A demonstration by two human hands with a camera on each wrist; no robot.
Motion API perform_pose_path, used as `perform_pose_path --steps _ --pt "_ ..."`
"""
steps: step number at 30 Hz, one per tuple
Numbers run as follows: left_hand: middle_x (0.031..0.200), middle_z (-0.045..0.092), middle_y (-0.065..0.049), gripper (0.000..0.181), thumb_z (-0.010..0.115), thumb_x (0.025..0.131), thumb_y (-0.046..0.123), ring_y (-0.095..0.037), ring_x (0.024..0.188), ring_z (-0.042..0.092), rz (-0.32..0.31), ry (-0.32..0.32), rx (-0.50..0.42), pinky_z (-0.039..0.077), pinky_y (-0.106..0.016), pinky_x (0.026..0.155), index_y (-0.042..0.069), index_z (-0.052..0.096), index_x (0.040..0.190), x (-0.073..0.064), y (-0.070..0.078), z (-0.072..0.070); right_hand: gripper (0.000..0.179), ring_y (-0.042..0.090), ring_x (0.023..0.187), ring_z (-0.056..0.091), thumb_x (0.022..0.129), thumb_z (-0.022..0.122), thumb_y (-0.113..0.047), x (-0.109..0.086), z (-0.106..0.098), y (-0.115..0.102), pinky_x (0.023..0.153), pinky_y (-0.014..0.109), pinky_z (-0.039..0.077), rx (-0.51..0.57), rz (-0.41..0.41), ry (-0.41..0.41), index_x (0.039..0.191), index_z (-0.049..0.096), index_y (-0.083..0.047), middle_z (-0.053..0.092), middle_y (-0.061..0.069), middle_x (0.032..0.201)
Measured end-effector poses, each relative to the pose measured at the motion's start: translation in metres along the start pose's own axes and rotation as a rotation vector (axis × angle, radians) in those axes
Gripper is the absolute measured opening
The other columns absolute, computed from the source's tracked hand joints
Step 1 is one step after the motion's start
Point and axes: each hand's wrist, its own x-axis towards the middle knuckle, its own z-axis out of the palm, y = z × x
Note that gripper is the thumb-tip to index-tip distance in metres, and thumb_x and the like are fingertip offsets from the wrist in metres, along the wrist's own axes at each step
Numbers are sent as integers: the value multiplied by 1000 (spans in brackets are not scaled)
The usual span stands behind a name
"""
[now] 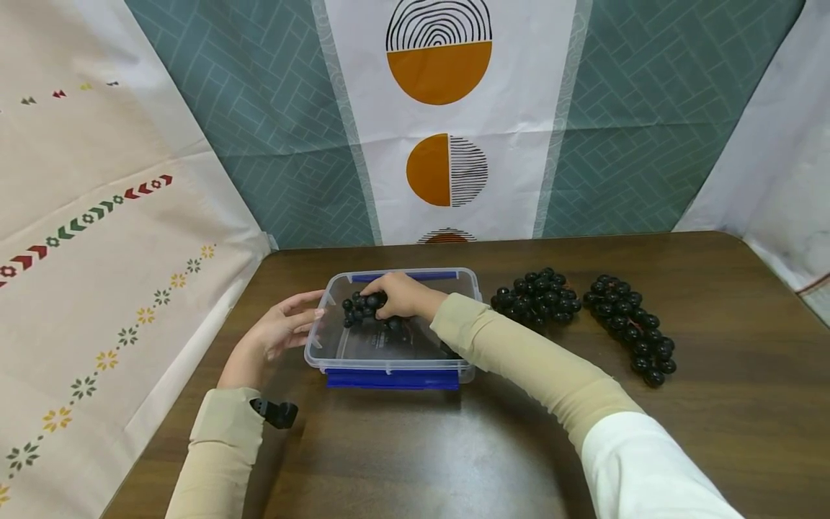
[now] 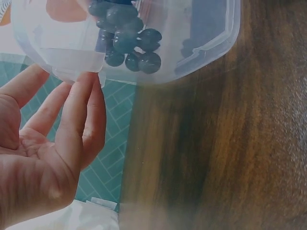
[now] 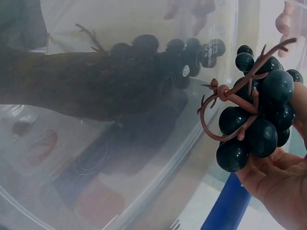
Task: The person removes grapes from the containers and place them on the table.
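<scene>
A clear plastic food container point(image 1: 314, 344) with blue latches stands lidless on the table. Inside its walls, my right hand point(image 1: 403, 295) grips a bunch of dark artificial grapes point(image 1: 359, 308). The right wrist view shows the brown stem point(image 3: 240, 103) of this bunch, with the fingers and thumb around the grapes. My left hand point(image 1: 280, 330) is at the container's left side. Its fairly straight fingertips touch a clear side flap point(image 2: 76, 60) in the left wrist view. Whether the bunch rests on the container's floor I cannot tell.
Two more bunches of dark grapes lie on the table right of the container: a wide bunch point(image 1: 538, 297) and a long bunch point(image 1: 629, 328). The brown wooden table point(image 1: 382, 447) meets a green and white cloth point(image 1: 285, 180) at the back.
</scene>
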Motion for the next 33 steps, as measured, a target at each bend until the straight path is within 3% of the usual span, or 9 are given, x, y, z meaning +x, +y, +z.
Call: perform_pose_path --steps 7,17,23,29,33 --pt "137 51 -11 67 62 93 30 -9 101 61 1 -2 21 54 -31 83 17 29 150 -1 1 0 46 24 124 51 86 70 -11 -2 -1 -1 98 36 46 18 -20 27 131 59 -12 55 7 136" --pt "125 60 -4 66 63 92 26 -12 100 63 -11 2 -12 55 -31 81 15 30 149 -2 3 1 43 23 115 57 86 70 -13 -4 -4 -2 95 35 48 42 -24 58 128 61 -14 59 6 131" --pt "130 56 -9 66 63 93 28 -17 107 61 -18 5 -6 55 -30 81 17 30 149 -2 2 1 43 23 115 56 86 71 -15 -5 -9 -4 96 35 47 42 -53 79 127 61 -14 59 6 131" --pt "109 63 7 66 62 93 26 -10 97 63 -12 -5 -18 55 -29 78 16 29 150 -4 3 3 42 22 114 57 84 73 -17 -7 -12 -5 96 35 48 61 -57 87 125 63 -14 60 6 129" --pt "104 65 9 67 62 93 25 -9 94 64 -6 -3 -26 56 -29 77 14 28 150 -5 3 4 41 21 115 56 84 74 -19 -7 -14 -6 96 34 47 73 -68 92 123 64 -13 61 6 129"
